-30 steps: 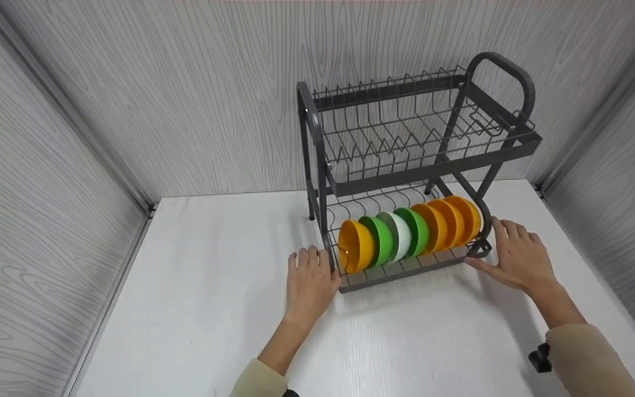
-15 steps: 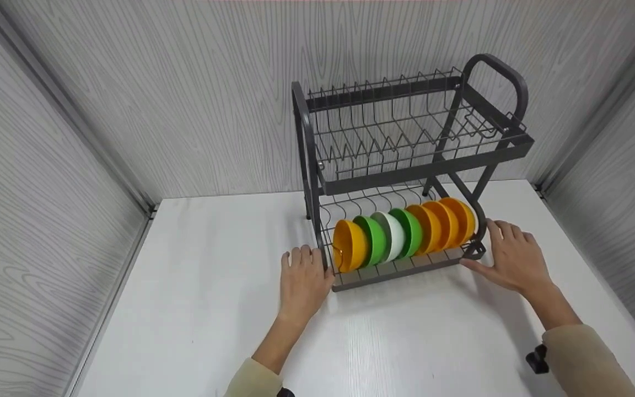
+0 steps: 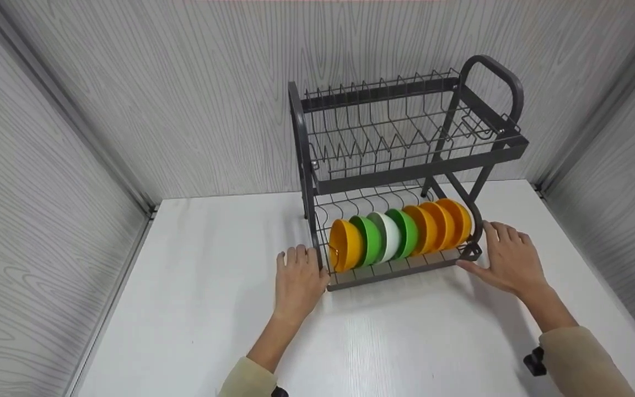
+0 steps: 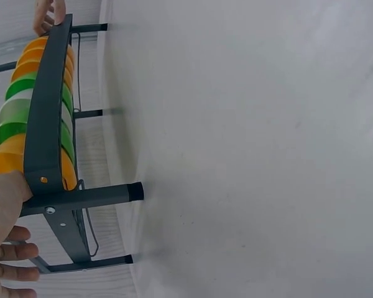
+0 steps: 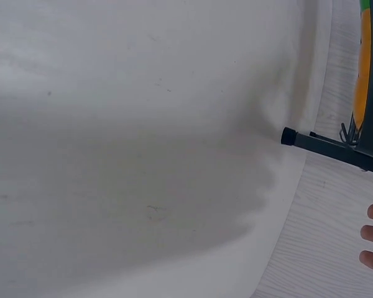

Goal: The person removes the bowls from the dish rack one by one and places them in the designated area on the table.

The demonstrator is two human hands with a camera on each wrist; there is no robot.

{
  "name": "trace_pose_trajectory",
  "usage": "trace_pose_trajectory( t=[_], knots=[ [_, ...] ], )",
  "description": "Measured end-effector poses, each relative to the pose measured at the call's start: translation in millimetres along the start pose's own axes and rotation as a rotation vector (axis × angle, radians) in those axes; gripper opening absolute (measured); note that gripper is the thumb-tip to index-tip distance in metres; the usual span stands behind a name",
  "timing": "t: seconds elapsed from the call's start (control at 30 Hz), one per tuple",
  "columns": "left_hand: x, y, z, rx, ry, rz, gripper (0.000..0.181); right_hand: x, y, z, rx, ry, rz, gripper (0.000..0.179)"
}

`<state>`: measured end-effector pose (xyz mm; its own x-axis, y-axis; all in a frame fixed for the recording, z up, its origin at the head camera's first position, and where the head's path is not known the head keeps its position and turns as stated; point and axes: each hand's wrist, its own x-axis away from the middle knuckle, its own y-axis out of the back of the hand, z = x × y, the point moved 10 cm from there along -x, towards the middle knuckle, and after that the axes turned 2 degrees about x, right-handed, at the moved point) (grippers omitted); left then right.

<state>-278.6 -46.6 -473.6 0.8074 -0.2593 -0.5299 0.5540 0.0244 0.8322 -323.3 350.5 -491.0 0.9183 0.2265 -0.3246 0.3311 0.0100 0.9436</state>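
Observation:
A dark two-tier metal dish rack (image 3: 422,170) stands at an angle on the white table. Its lower tier holds a row of bowls on edge: a yellow-orange bowl (image 3: 350,245) at the left, then a green one, a white bowl (image 3: 389,237), a second green one and several orange bowls (image 3: 455,220) at the right. My left hand (image 3: 298,286) grips the front left corner, its thumb on the front bar in the left wrist view. At the opposite front corner, my right hand (image 3: 510,259) holds the rack with thumb in front and fingers along the side.
The rack's upper tier has wire slots and a raised handle (image 3: 496,63) at the right. Pale wood-grain walls enclose the back and both sides of the table (image 3: 202,275). Rack feet (image 4: 135,190) rest on the tabletop.
The rack with its bowls has slid to the left across the table, turning slightly. Both hands have moved left along with it, keeping their places at the front corners.

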Motion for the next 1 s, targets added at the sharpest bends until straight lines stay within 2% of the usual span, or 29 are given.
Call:
trace_pose_trajectory(
  t=[0.7, 1.0],
  knots=[
    [-2.6, -1.0, 19.9, 0.0, 0.012, 0.012, 0.038, 3.2, 5.8, 19.2, -0.005, 0.046, -0.075, 0.101],
    [-3.3, -4.7, 27.3, -0.015, 0.014, 0.021, 0.038, 4.2, 7.0, 25.2, 0.003, 0.044, -0.071, 0.1]
  ],
)
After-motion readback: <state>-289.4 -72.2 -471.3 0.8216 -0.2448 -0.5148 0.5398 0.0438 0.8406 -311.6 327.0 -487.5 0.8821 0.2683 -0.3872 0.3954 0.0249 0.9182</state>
